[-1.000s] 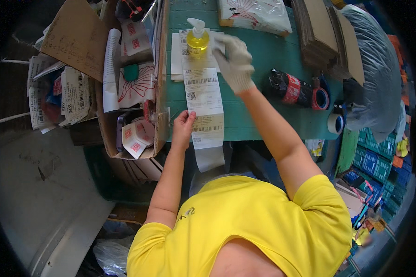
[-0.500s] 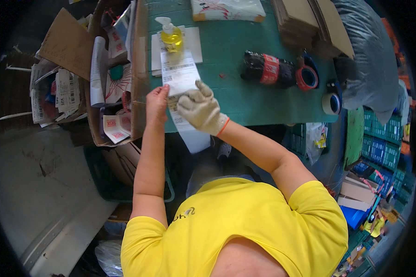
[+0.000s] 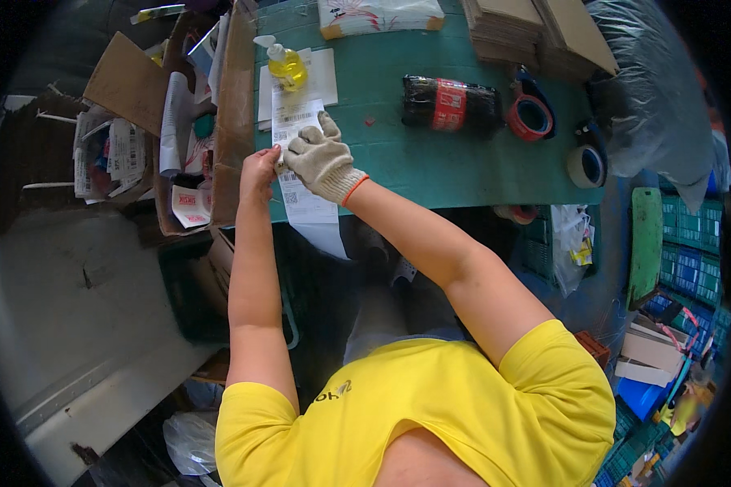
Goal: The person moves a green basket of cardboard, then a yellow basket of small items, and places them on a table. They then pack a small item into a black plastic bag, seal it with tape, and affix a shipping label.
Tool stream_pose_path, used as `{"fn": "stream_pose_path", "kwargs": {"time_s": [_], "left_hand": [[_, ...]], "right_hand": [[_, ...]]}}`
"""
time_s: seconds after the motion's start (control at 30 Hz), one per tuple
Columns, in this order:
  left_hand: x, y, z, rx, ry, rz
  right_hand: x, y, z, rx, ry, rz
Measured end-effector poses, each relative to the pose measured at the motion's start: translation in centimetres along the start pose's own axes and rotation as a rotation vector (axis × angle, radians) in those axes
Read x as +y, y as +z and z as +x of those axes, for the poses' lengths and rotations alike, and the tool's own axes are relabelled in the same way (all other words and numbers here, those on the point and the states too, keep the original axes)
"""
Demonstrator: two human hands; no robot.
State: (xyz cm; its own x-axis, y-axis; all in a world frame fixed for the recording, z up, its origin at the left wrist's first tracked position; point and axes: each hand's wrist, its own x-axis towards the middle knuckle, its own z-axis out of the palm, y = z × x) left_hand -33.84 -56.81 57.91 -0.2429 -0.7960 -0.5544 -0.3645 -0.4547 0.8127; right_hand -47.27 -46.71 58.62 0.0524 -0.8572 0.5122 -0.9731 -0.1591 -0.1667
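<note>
A long strip of white printed labels (image 3: 310, 209) runs from under the pump bottle across the table and hangs over its near edge. My bare left hand (image 3: 258, 174) pinches the strip's left edge between thumb and finger. Close beside it, my right hand (image 3: 323, 162), in a pale knit glove with an orange cuff edge, lies over the strip with its fingers curled. The glove hides part of the labels, and its fingertips meet the left thumb. The clear pump bottle of yellow liquid (image 3: 288, 73) stands on a stack of white sheets (image 3: 325, 77) just beyond.
Right of my hands lie a black-wrapped parcel (image 3: 483, 112), a tape dispenser with red tape (image 3: 531, 116) and another tape roll (image 3: 585, 166). Flattened cardboard (image 3: 503, 36) is stacked behind them. A cardboard box (image 3: 234, 122) of papers borders the left, above a dark green crate (image 3: 187, 312).
My right hand has moved left and down the strip, up against the left hand, and its fingers are more curled. The whole view has shifted slightly. My left hand still pinches the edge.
</note>
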Motion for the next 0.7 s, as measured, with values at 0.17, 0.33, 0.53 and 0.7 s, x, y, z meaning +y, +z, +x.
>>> {"fn": "stream_pose_path", "kwargs": {"time_s": [0.17, 0.33, 0.53, 0.7], "left_hand": [[-0.5, -0.5, 0.8, 0.077, -0.016, 0.080], [-1.9, -0.3, 1.7, 0.159, 0.116, 0.074], [-2.7, 5.1, -8.6, 0.154, 0.755, 0.793], [-4.8, 11.6, -17.8, -0.743, 0.528, 0.313]], "right_hand": [[-1.7, -0.3, -5.3, 0.003, -0.191, -0.016], [-5.7, -5.0, -19.8, -0.736, -0.451, 0.217], [-2.8, -10.8, -22.3, -0.996, 0.110, 0.149], [5.0, -17.7, -15.9, -0.429, 0.064, 0.385]]}}
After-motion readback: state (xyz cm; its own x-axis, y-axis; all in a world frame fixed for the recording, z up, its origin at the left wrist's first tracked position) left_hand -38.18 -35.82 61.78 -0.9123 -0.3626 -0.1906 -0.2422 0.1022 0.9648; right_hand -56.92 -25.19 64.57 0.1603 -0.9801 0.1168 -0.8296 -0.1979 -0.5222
